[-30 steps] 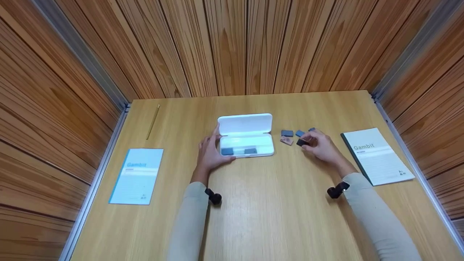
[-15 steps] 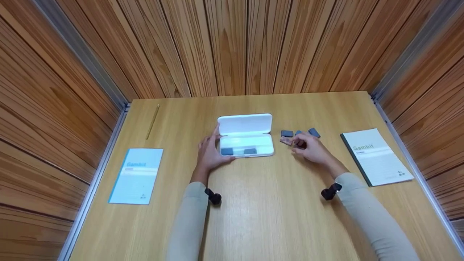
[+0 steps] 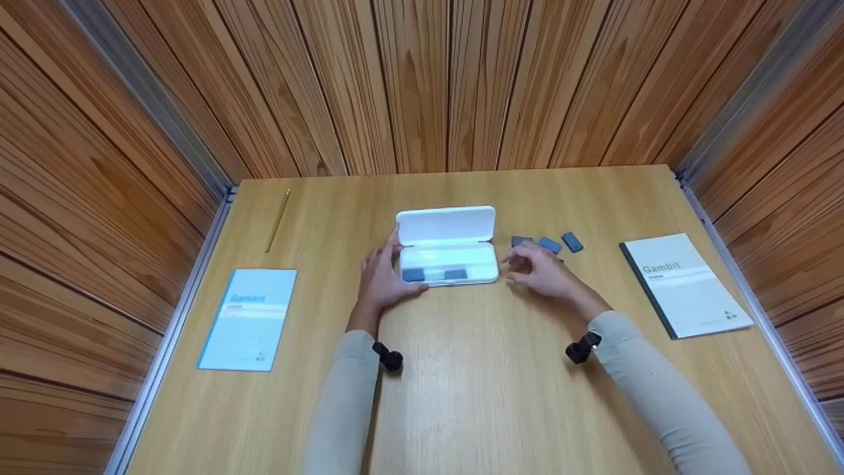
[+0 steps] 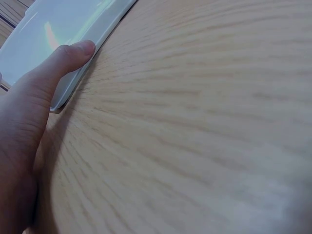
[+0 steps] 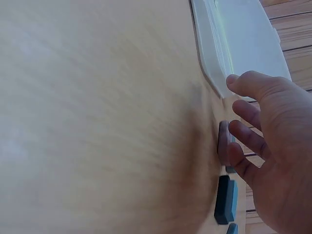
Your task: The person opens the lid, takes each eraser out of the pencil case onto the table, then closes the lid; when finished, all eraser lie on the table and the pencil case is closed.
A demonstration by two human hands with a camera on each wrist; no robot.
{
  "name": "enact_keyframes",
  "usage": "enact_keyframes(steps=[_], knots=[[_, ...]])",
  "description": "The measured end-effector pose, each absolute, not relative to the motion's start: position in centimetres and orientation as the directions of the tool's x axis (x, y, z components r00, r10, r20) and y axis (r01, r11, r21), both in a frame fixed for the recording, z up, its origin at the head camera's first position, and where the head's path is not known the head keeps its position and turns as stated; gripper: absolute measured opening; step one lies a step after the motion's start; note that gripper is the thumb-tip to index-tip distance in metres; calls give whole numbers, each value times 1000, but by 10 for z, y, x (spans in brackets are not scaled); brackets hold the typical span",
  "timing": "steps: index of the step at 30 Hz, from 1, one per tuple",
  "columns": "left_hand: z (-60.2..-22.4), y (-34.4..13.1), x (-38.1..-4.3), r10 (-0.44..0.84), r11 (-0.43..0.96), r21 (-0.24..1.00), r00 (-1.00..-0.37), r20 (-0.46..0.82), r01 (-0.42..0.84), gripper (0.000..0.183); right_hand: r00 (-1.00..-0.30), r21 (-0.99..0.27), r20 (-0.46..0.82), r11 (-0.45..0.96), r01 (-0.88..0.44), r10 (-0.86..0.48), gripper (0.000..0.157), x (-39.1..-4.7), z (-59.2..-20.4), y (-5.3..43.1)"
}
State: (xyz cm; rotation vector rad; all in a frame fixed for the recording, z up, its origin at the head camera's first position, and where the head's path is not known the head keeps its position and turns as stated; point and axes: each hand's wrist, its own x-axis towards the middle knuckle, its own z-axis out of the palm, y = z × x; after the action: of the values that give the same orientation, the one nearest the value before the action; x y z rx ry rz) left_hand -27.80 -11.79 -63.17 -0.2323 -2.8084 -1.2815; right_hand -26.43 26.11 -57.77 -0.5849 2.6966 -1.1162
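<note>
An open white pencil case (image 3: 450, 262) lies mid-table, its lid tipped back, with two dark grey-blue blocks in its tray. My left hand (image 3: 384, 277) grips its left end, thumb (image 4: 80, 51) over the front rim. Just right of the case hovers my right hand (image 3: 542, 269), fingers loosely bent and apart with nothing between them. Below those fingers in the right wrist view sit a pinkish eraser (image 5: 223, 143) and a black eraser (image 5: 222, 200); the hand hides both in the head view. Behind it show grey-blue erasers, one at centre (image 3: 549, 245), another farther right (image 3: 572, 242).
A blue-edged notebook (image 3: 247, 320) lies at the left, a gold-coloured pencil (image 3: 277, 221) beyond it. Another notebook with a dark spine (image 3: 686, 285) lies at the right. Wooden plank walls (image 3: 422, 86) rise behind the table and along both sides.
My right hand has let go of the black eraser, leaving it on the table, and has moved left towards the pencil case. The left hand has kept its grip on the case.
</note>
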Motion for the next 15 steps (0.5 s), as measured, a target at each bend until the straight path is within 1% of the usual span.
enact_keyframes(steps=[8, 15], knots=[[-631, -119, -279, 115, 644, 749, -988, 102, 152, 143, -891, -716, -13, 626, -309, -454, 31, -265, -572, 239], [-633, -119, -279, 116, 637, 758, -989, 88, 142, 143, -884, -731, -50, 621, -284, -464, 31, -266, -568, 220]])
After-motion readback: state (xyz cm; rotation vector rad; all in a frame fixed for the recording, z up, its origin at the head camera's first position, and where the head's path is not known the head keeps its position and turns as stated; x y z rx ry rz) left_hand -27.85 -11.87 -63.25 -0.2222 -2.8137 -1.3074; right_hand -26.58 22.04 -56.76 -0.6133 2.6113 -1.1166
